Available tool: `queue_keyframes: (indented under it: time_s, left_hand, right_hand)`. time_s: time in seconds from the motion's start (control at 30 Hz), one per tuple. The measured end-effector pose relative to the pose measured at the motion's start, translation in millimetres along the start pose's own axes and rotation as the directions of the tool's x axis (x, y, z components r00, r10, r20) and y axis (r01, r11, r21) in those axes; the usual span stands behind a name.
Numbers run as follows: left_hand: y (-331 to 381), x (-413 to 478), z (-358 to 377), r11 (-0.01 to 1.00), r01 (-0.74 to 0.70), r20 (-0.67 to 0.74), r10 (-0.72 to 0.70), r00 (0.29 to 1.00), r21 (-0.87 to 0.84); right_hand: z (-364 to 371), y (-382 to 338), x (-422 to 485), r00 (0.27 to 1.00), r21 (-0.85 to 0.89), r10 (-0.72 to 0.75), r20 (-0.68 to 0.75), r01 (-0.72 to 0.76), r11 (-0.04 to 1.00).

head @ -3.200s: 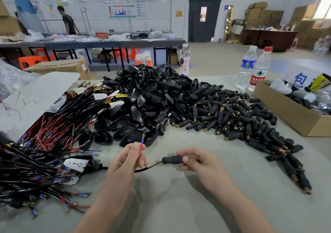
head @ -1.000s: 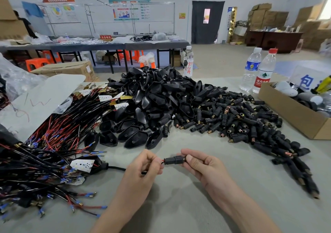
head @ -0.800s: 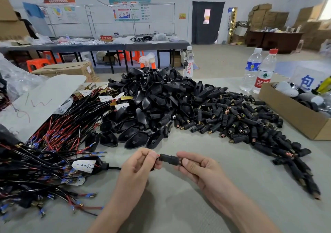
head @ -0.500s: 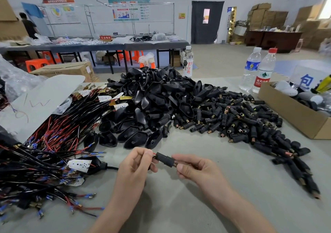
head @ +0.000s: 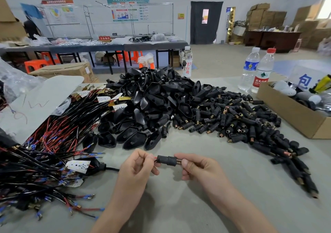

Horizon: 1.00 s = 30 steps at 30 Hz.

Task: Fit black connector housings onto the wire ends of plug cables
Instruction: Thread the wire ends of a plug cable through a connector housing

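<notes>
A small black cylindrical connector housing (head: 166,159) lies level between my two hands, low in the middle of the view. My right hand (head: 198,168) pinches its brass-tipped right end. My left hand (head: 138,166) pinches the red wire where it enters the housing's left end. The plug cable (head: 110,169) runs out left from under my left hand to its plug (head: 97,164) by the cable heap. The wire tip is hidden inside the housing.
A tangle of red and black plug cables (head: 41,153) fills the left. A heap of black plug shells (head: 152,100) sits at centre, with small connector housings (head: 241,123) spread to the right. A cardboard box (head: 290,112) and two water bottles (head: 256,71) stand at the right.
The wire end that stood free in my left hand has gone into the housing. The housing tilted, then came level, and both hands stay pinched close at its ends.
</notes>
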<state>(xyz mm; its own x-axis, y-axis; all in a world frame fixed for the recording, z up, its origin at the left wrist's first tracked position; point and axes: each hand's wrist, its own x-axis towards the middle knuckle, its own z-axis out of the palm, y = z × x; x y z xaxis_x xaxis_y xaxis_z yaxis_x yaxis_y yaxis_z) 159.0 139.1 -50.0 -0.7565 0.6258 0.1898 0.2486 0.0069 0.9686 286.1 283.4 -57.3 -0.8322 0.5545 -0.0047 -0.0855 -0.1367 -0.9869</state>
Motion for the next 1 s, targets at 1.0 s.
queue_keyframes:
  time_s: [1.0]
  left_hand:
    - [-1.1, 1.6, 3.3, 0.997, -0.045, -0.048, 0.048, 0.998, 0.064]
  right_hand:
    - [5.8, 2.7, 1.1, 0.997, 0.109, 0.064, 0.035, -0.068, 0.992]
